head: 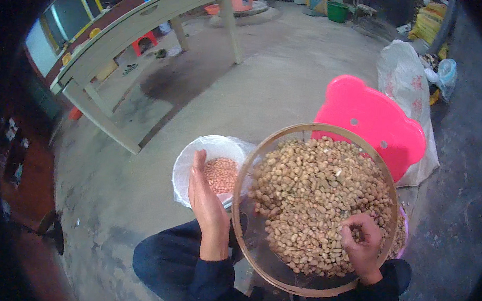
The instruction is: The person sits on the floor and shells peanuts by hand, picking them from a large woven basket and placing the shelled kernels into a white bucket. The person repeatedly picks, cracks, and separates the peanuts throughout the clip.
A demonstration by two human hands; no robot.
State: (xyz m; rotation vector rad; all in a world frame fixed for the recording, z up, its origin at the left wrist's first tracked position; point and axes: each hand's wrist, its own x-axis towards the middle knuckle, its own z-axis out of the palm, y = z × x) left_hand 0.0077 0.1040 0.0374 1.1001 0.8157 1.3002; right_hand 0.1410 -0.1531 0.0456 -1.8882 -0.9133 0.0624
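Note:
A round sieve with a wooden rim (pixel 242 236) sits before me, heaped with unshelled peanuts (pixel 304 198). Over the right part of the heap, my right hand (pixel 363 242) has its thumb and forefinger pinched together in a ring. Anything between those fingertips is too small to tell. To the left of the sieve stands a white bucket with a plastic liner (pixel 184 172), holding shelled pink peanuts (pixel 221 176). My left hand (pixel 207 202) reaches over its near side, fingers stretched straight and seen edge-on. Its palm is turned away from view.
A pink plastic stool (pixel 365 112) stands beyond the sieve, against a white woven sack (pixel 404 73). A purple-rimmed container (pixel 403 236) shows partly under the sieve's right side. A wooden table (pixel 149 19) stands far left on the concrete floor (pixel 294 63). My bent knee (pixel 166 253) lies below the bucket.

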